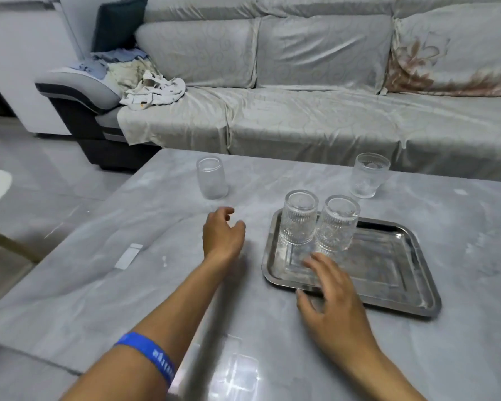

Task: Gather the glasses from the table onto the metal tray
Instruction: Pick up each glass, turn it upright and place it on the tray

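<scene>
My left hand [222, 230] hung just over the table [145, 285], fingers loosely spread and gripping nothing, aimed at the smooth glass [211, 178] standing a little beyond my fingertips on the far left. My right hand [329, 293] was also released and empty, fingers fanned above the near edge of the metal tray [388, 273]; whether it touched the rim I could not tell. Just past those fingers two ribbed glasses [299, 217] stood mouth-down and close together in the tray's far left corner. Further off, beyond the tray, a fourth glass [368, 175] stood upright on the table. I judged the risk lay in the clear, slick walls: a hurried reach could tip the lone glass near the table's far edge, and setting it in carelessly could knock the crowded pair over.
</scene>
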Available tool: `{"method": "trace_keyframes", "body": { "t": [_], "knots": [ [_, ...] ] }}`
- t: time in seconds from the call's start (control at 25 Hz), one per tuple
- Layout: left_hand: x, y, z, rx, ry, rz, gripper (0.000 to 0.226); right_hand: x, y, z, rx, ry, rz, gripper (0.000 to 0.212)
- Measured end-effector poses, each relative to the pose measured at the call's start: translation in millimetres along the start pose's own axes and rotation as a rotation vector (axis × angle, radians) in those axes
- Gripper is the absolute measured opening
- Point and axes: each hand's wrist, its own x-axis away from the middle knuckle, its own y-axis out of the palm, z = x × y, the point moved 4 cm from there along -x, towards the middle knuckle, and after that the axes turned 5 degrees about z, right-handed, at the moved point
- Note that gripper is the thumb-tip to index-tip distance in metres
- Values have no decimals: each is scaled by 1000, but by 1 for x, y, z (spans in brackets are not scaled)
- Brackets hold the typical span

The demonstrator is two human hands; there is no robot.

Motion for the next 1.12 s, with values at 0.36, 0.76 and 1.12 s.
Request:
{"method": "trace_keyframes", "body": {
  "t": [0.36,0.76,1.12],
  "knots": [
    [-159,-10,40,-332,52,52,89,-3,14,-30,193,-481,-85,48],
    [-80,-24,87,340,169,241,72,-42,-33,-6,-75,-134,47,44],
    [146,0,139,361,594,-256,73,-51,-94,-5,-204,-74,222,75]
  ]
}}
